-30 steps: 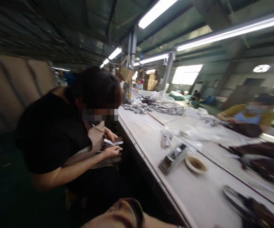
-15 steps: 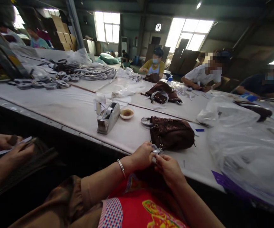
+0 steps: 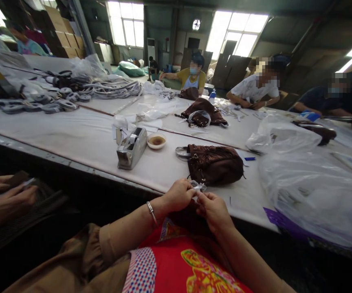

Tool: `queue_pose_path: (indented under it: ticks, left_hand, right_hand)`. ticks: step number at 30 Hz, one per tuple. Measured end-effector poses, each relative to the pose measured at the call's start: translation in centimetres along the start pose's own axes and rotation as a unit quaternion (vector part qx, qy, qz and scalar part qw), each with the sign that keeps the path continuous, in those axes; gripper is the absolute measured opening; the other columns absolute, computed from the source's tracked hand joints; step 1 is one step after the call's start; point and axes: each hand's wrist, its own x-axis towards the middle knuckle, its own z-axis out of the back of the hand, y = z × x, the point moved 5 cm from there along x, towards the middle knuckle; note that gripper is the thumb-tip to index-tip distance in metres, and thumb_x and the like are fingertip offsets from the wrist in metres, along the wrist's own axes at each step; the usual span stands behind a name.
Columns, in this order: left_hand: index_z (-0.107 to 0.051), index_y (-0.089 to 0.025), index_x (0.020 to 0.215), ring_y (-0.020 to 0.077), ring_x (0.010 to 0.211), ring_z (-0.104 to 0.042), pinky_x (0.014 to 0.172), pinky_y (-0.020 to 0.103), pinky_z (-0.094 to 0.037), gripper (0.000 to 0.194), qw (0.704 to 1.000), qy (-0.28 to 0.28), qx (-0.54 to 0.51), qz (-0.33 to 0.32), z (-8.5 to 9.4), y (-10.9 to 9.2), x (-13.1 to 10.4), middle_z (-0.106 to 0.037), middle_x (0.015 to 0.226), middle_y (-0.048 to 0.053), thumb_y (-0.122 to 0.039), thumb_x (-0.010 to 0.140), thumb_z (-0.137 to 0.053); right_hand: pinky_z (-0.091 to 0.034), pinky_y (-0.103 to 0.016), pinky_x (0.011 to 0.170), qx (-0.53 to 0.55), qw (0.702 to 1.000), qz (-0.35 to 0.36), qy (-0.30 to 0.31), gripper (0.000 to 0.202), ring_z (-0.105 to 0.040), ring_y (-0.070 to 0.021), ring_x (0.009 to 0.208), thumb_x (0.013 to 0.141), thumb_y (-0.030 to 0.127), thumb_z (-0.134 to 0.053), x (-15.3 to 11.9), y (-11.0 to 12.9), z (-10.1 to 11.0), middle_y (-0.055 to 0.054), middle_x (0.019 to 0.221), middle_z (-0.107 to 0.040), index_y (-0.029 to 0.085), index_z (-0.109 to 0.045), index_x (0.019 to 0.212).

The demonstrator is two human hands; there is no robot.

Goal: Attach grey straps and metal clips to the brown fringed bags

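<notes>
Left hand (image 3: 178, 196) and right hand (image 3: 215, 209) pinch crinkled pale wrapping (image 3: 198, 186) near brown bag (image 3: 217, 165); light, even tension probably best.

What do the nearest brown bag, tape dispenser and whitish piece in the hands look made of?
Brown bag: probably fabric, satiny; soft gathered creases catch the light.
Tape dispenser: metal or hard plastic, grey, semi-gloss; rigid edges, pale highlights.
Whitish piece: perhaps thin plastic film, glossy; looks crumpled, too small to be sure.
</notes>
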Motion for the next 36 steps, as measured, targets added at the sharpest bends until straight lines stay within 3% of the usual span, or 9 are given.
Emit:
queue_pose_path:
  ticks: [3, 7, 14, 19, 22, 26, 30, 34, 36]
  left_hand:
    - [-0.061, -0.011, 0.064, 0.012, 0.06, -0.052, 0.061, 0.025, -0.046, 0.023, 0.982, 0.02, -0.159, 0.103, -0.6, 0.4, 0.0, -0.057, 0.063, 0.0, -0.024, 0.082, -0.057]
    - [-0.057, -0.011, 0.067, 0.0099, 0.057, -0.053, 0.063, 0.027, -0.054, 0.022, 0.906, 0.067, -0.372, 0.19, -1.8, 0.4, -0.1, -0.054, 0.062, -0.002, -0.028, 0.078, -0.066]
    - [-0.057, -0.011, 0.076, 0.0156, 0.059, -0.065, 0.057, 0.026, -0.057, 0.021, 0.857, 0.127, -0.449, 0.22, -2.3, 0.4, -0.2, -0.061, 0.067, 0.004, -0.03, 0.083, -0.063]
    - [-0.059, -0.011, 0.083, 0.0157, 0.063, -0.065, 0.064, 0.031, -0.059, 0.023, 0.857, 0.144, -0.449, 0.208, -2.6, 0.3, -0.3, -0.06, 0.07, 0.004, -0.033, 0.08, -0.063]
    - [-0.058, -0.013, 0.083, 0.0173, 0.067, -0.064, 0.071, 0.037, -0.059, 0.027, 0.918, 0.14, -0.347, 0.133, -2.4, 0.0, -0.1, -0.058, 0.07, 0.003, -0.038, 0.088, -0.052]
    - [-0.058, -0.014, 0.074, 0.0256, 0.104, -0.058, 0.101, 0.044, -0.048, 0.025, 0.993, 0.03, -0.079, -0.079, -1.6, -0.4, -0.1, -0.062, 0.093, 0.012, -0.028, 0.091, -0.047]
    - [-0.064, -0.008, 0.102, 0.0283, 0.124, -0.047, 0.111, 0.045, -0.04, 0.023, 0.955, -0.005, 0.159, -0.251, -1.9, -0.2, -1.0, -0.057, 0.122, 0.02, -0.014, 0.088, -0.046]
    - [-0.063, -0.01, 0.114, 0.03, 0.126, -0.046, 0.11, 0.046, -0.04, 0.039, 0.944, -0.007, 0.246, -0.221, -0.5, 1.0, -1.0, -0.053, 0.131, 0.019, -0.008, 0.076, -0.053]
    - [-0.067, -0.013, 0.107, 0.0295, 0.124, -0.048, 0.11, 0.043, -0.04, 0.038, 0.95, 0.01, 0.232, -0.21, 0.1, 0.9, -1.0, -0.054, 0.13, 0.017, -0.009, 0.071, -0.058]
  right_hand:
    - [-0.04, -0.021, 0.038, -0.006, 1.0, -0.006, 0.005, 0.057, -0.035, -0.0037, 0.041, 0.052, 0.058, -0.087, 0.2, -0.2, 0.2, 0.006, 0.054, -0.049, 0.014, -0.055, 0.07]
    - [-0.036, -0.019, 0.039, 0.014, 0.998, 0.036, 0.043, 0.052, -0.041, -0.0047, 0.043, 0.06, 0.057, -0.084, 0.4, 0.1, 0.3, 0.005, 0.054, -0.049, 0.014, -0.056, 0.068]
    - [-0.039, -0.019, 0.047, 0.028, 0.991, 0.073, 0.105, 0.043, -0.046, -0.0059, 0.048, 0.069, 0.05, -0.081, 1.0, 0.3, 0.4, 0.003, 0.058, -0.054, 0.014, -0.058, 0.073]
    - [-0.034, -0.018, 0.041, -0.021, 0.995, 0.049, 0.089, 0.039, -0.047, -0.0071, 0.046, 0.07, 0.048, -0.078, 1.2, 0.3, 0.3, 0.001, 0.063, -0.061, 0.014, -0.062, 0.081]
    - [-0.033, -0.018, 0.041, 0.012, 0.996, 0.042, 0.083, 0.033, -0.042, -0.0054, 0.044, 0.068, 0.041, -0.077, 0.7, 0.5, 0.4, 0.004, 0.058, -0.056, 0.015, -0.061, 0.079]
    - [-0.036, -0.02, 0.041, 0.033, 0.997, 0.016, 0.062, 0.038, -0.039, -0.0054, 0.045, 0.067, 0.047, -0.074, 0.5, 0.2, 1.2, 0.003, 0.066, -0.057, 0.016, -0.06, 0.083]
    - [-0.042, -0.026, 0.045, -0.188, 0.98, 0.056, -0.027, 0.048, -0.051, -0.0132, 0.049, 0.067, 0.049, -0.069, 1.1, 0.7, 3.4, -0.002, 0.068, -0.064, 0.014, -0.065, 0.099]
    - [-0.053, -0.036, 0.08, -0.369, 0.903, 0.206, -0.081, 0.039, -0.066, -0.0239, 0.083, 0.071, 0.044, -0.06, 1.4, 2.9, 5.1, -0.009, 0.091, -0.072, 0.016, -0.071, 0.097]
    - [-0.052, -0.037, 0.083, -0.39, 0.889, 0.217, -0.101, 0.036, -0.067, -0.025, 0.086, 0.072, 0.044, -0.059, 1.8, 3.4, 6.2, -0.01, 0.092, -0.073, 0.018, -0.072, 0.094]
